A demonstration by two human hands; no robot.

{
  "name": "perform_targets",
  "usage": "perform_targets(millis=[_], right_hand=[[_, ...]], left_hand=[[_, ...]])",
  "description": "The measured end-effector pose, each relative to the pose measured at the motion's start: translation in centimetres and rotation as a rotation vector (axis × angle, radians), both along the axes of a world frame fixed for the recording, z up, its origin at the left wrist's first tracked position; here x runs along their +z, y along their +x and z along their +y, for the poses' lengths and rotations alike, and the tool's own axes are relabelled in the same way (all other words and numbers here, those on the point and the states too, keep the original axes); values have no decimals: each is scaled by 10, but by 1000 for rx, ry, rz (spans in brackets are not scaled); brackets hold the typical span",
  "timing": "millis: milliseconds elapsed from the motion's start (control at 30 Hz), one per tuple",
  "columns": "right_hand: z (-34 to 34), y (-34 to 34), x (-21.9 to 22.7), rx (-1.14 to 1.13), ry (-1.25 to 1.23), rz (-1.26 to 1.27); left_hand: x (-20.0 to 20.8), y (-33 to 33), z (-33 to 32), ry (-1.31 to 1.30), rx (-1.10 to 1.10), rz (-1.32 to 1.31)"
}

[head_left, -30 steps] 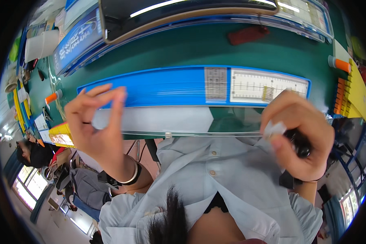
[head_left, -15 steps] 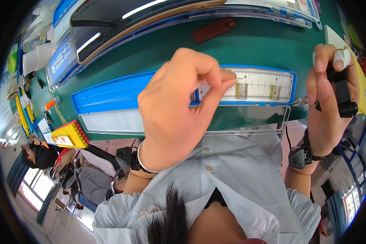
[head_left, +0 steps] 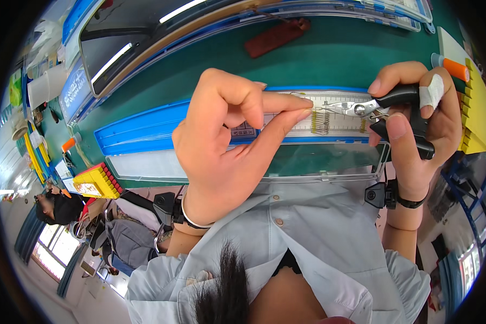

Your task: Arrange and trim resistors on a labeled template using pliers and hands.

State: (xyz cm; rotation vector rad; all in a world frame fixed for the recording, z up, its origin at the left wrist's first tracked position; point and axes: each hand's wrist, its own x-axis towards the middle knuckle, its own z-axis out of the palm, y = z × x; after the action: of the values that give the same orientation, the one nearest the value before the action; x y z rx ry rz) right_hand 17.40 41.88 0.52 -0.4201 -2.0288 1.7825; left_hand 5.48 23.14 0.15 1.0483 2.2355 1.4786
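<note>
Over the right part of the long blue case (head_left: pixel 146 127), the nose of the pliers (head_left: pixel 360 109) points left at the pinched fingertips of the left hand (head_left: pixel 227 140). Change over the last half second: the pliers come in from the right of the case to above its white ruled strip (head_left: pixel 343 125), so tool and fingertips now address one spot, judged to be close work on something very fine. Left thumb and forefinger are pressed together; whether a thin piece sits between them is too small to tell. Right hand (head_left: pixel 443 135) is curled round the pliers' black, smooth handles, which stand apart; white tape (head_left: pixel 431 93) wraps one finger. The pliers' head is bright metal, tapering, with a round pivot. Below the nose, on the strip, lies a cluster of thin, wiry pieces (head_left: pixel 321 122), coil-like in look. Along the case's near side lies its clear, rigid lid (head_left: pixel 340 159). Beyond the case: smooth green table surface (head_left: pixel 210 59), a flat red-brown tag (head_left: pixel 275 38) and a glossy dark panel (head_left: pixel 146 32).
</note>
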Motion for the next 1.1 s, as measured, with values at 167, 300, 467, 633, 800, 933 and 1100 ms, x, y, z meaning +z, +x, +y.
perform_targets(millis=[167, 300, 467, 633, 800, 933, 1100], right_hand=[[-2, 3, -2, -49, 12, 16], [-3, 4, -3, -27, 30, -6], [-3, 5, -2, -8, 55, -25], [0, 9, -2, -4, 146, -25], [-2, 5, -4, -6, 167, -13], [-3, 7, 1, -40, 175, -28], [1, 8, -3, -22, 268, -24]], left_hand=[[0, 0, 0, 14, 8, -23], [-1, 0, -1, 17, -18, -6], [-2, 1, -7, -22, -24, 0], [21, -12, -22, -108, -305, 324], [12, 1, -35, -565, -388, 502], [12, 3, -28, -631, -405, 560], [8, 4, -27, -660, -410, 585]])
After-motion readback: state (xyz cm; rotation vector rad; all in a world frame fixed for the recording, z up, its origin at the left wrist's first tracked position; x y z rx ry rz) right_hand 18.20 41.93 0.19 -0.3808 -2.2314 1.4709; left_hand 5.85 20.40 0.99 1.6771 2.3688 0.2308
